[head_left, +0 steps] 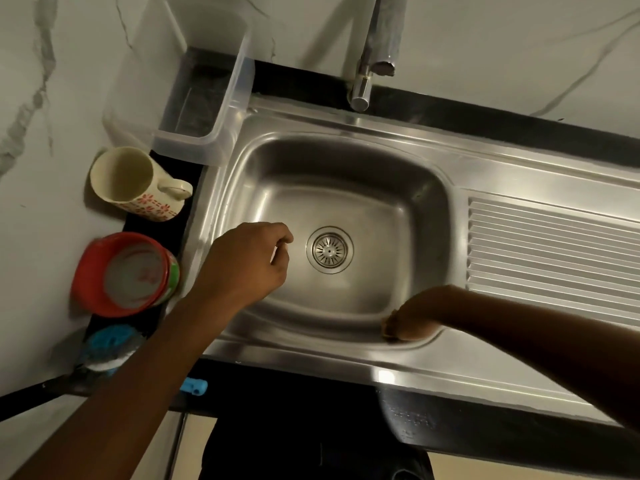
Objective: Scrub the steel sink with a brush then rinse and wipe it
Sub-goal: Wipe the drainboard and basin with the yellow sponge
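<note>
The steel sink (346, 202) fills the middle of the view, with its round drain strainer (329, 250) in the basin floor. My left hand (249, 261) hovers over the basin just left of the drain, fingers loosely curled and holding nothing. At the basin's near right corner my right hand (412, 323) is curled against the steel wall, over a small yellowish pad (388, 331) that is mostly hidden. A blue and white scrubbing brush (104, 344) lies on the dark counter at the lower left, apart from both hands. No water runs from the tap (362, 88).
A ribbed drainboard (554, 247) extends right of the basin. Left of the sink stand a clear plastic tub (194, 98), a cream mug (128, 181) with red flowers, and a red-rimmed container (128, 275). A small blue plastic piece (194, 386) sits at the counter's front edge.
</note>
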`<state>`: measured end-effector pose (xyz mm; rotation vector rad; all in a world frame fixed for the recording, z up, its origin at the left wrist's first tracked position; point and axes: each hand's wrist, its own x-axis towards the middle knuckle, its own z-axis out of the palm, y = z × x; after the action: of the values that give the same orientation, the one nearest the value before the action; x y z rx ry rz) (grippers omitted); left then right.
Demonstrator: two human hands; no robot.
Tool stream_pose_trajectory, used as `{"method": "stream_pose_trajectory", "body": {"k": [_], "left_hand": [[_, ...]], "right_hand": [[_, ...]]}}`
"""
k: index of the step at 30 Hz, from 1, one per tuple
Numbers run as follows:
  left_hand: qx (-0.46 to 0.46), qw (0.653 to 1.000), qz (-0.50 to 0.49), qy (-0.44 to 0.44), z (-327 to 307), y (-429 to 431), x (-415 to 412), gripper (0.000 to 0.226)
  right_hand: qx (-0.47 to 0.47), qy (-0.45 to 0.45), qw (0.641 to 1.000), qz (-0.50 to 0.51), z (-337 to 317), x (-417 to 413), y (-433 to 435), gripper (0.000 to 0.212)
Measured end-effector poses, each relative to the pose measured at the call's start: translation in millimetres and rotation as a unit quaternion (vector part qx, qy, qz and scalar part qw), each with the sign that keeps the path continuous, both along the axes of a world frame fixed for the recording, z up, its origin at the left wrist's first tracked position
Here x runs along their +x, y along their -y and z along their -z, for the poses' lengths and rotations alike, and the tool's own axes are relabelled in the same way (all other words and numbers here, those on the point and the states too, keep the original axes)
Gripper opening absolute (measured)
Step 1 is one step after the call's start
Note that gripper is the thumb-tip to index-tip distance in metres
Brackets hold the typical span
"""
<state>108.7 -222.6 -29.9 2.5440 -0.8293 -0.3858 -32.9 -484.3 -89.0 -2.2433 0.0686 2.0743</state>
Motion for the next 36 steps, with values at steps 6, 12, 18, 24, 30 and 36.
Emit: {"method": "stream_pose_trajectory", "body": {"k": [6, 12, 18, 24, 30, 36], "left_hand": [[0.0, 1.0, -0.001, -0.014, 4.5, 12.3, -9.1, 0.021], [0.014, 1.0, -0.003, -0.016, 4.9, 17.8, -12.3, 0.023], [0.012, 1.0, -0.01, -0.017, 2.7, 23.3, -18.4, 0.023], [0.013, 1.0, -0.01, -0.014, 0.2, 25.2, -23.9, 0.022], [0.001, 1.0, 0.003, -0.024, 0.7, 19.2, -25.1, 0.021], [0.004, 1.0, 0.013, -0.028, 3.3, 12.3, -15.4, 0.021]], "right_hand": [[-0.031, 0.043, 0.983, -0.176, 16.6, 12.4, 44.1, 0.07], [-0.167, 0.155, 0.926, -0.301, -2.9, 77.0, 86.4, 0.053], [-0.177, 0.294, 0.856, -0.386, 2.4, 87.2, 121.8, 0.057], [-0.161, 0.239, 0.897, -0.334, 15.4, 48.5, 89.8, 0.069], [-0.015, 0.077, 0.967, -0.244, -1.9, 1.1, 20.0, 0.051], [0.106, 0.21, 0.873, 0.428, -4.0, 28.8, -10.8, 0.03]]}}
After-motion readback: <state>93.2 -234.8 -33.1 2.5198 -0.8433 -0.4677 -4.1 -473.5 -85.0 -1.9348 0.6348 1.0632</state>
